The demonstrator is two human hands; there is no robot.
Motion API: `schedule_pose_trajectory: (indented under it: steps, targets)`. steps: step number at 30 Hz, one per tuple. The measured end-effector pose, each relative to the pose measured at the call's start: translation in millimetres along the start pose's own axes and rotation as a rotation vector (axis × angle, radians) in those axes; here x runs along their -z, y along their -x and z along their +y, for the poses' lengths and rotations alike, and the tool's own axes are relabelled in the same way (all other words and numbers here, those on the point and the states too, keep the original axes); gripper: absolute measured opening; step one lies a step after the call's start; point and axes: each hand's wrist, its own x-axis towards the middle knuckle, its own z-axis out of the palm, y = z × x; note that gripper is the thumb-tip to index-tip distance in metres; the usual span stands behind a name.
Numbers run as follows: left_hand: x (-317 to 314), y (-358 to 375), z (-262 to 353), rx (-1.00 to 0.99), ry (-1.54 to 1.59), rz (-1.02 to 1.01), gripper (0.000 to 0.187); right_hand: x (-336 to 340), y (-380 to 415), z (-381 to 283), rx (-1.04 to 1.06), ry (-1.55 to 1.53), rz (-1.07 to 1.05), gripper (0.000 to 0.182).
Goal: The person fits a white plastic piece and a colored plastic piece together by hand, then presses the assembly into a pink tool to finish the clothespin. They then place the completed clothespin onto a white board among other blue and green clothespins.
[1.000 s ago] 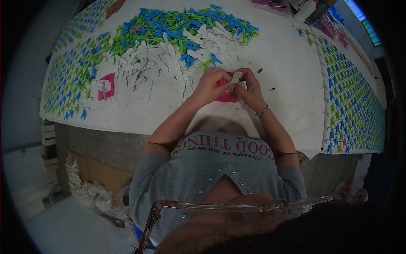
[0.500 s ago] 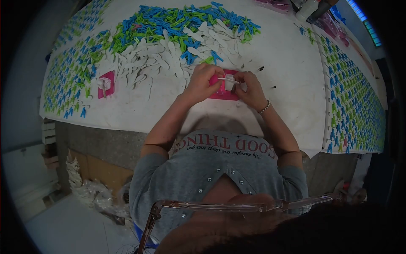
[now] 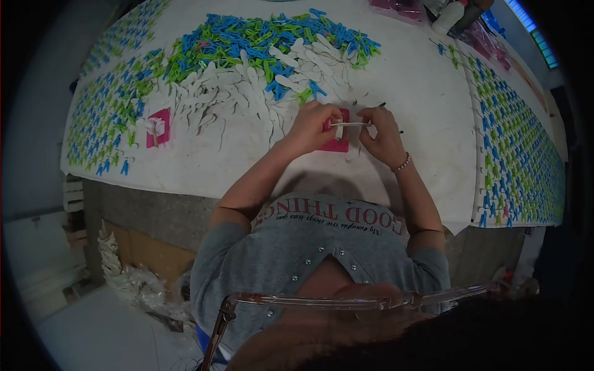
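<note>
Between my two hands a thin white strip (image 3: 354,124) is stretched sideways above a pink block (image 3: 336,146). My left hand (image 3: 310,128) pinches the strip's left end over the block, hiding part of the block. Fingers of my right hand (image 3: 382,135), with a beaded bracelet on its wrist, close on the strip's right end, just right of the block. A small white piece (image 3: 339,131) shows on the block under the strip. Behind my hands lie a pile of white strips (image 3: 216,93) and a heap of blue and green clips (image 3: 247,40).
A second pink block (image 3: 163,128) with white pieces stands at the left. Rows of clips cover the left side (image 3: 111,99) and right side (image 3: 520,148) of the white table (image 3: 427,179). At the back right are a bottle (image 3: 450,17) and pink plastic packaging (image 3: 399,8).
My right hand has moved right, off the pink block, with the strip now drawn out between both hands. The head view has shifted slightly.
</note>
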Motion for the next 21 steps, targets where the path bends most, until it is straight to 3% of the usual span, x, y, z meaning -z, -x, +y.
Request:
schedule_pose_trajectory:
  steps: [5, 7, 8, 10, 12, 16, 21]
  targets:
    - [-18, -11, 2, -0.087, 0.067, 0.022, 0.030, 21, -15, -16, 0.062, 0.078, -0.032, 0.037]
    - [-18, -12, 3, -0.058, 0.099, 0.047, 0.032, 19, -19, -16, -0.034, -0.192, -0.068, 0.040]
    - [-15, -11, 1, -0.069, 0.100, 0.046, 0.032, 18, -23, -13, -0.033, -0.185, -0.061, 0.040]
    - [1, -4, -7, 0.156, 0.294, 0.159, 0.034, 16, -38, 1, -0.214, -0.481, -0.151, 0.036]
    - [11, 8, -21, 0.262, 0.445, 0.238, 0.036, -2, -56, 14, -0.358, -0.291, -0.258, 0.028]
    - [34, 23, -22, 0.248, 0.342, 0.307, 0.036, -46, -93, 23, -0.363, 0.110, -0.415, 0.055]
    - [39, 34, -18, 0.272, 0.441, 0.310, 0.036, -75, -117, 30, -0.315, 0.243, -0.621, 0.051]
